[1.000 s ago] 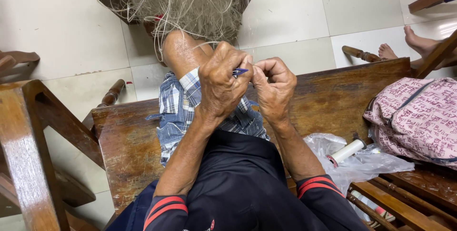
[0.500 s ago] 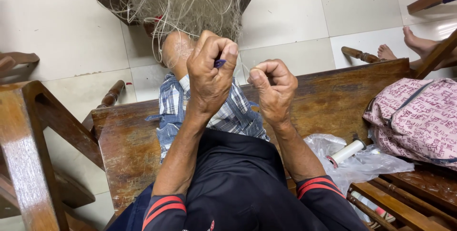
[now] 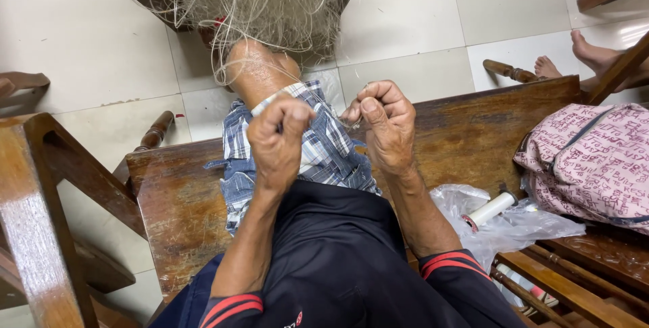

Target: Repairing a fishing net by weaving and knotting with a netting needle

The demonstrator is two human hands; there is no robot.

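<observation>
- Two hands up over my lap, both closed, working fine net line.
- My left hand [image 3: 278, 140]: tight fist, knuckles to cam. Prob clamped on a small tool or the line, but fingers hide it, so can't tell what's inside.
- My right hand [image 3: 384, 125]: thumb + forefinger pinched on a thin strand of the fishing net [image 3: 270, 0]; other fingers curled in.
- Net: pale tangled monofilament, bunched ahead of me above the knee [image 3: 260, 71], strands trailing back toward both hands over the plaid shorts [image 3: 324, 155].
- Key relation: net mass lies fwd of both hands, away from my body. Strand's long axis runs roughly fwd-back, from the bunch to the right pinch. Right hand sits a bit farther fwd and nearer the strands; left is just beside it, toward my left.
- Hands near each other, not touching.
- I'm seated on a dark wooden bench [image 3: 466, 122].
- To my right on the bench: white spool [image 3: 490, 209] on a clear plastic bag [image 3: 514, 230], then a pink patterned bag [image 3: 595, 159]. All well apart from my hands.
- Another person's bare feet [image 3: 588, 51] on the tile floor [image 3: 405, 10], far right.
</observation>
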